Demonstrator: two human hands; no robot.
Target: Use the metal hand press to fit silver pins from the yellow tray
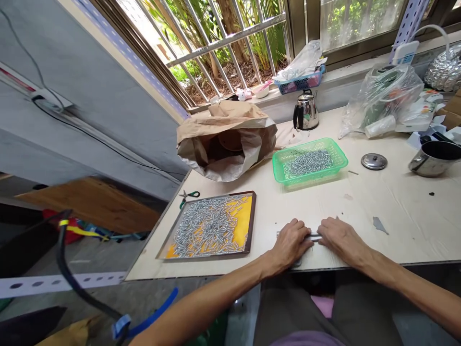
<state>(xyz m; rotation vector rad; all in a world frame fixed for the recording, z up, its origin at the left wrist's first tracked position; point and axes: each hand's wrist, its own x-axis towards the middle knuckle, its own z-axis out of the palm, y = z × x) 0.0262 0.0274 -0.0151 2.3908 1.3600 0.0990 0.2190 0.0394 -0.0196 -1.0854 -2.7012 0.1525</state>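
Together, hands holding a grey strip, tray nearby

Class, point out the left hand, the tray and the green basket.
Left hand (291, 241): head view, back of the hand.
Tray (245, 225): head view, bare yellow base.
Green basket (311, 177): head view, front wall.

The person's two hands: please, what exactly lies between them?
In the head view, a narrow grey item spans the short gap between the left hand and the right hand; it is too small to identify.
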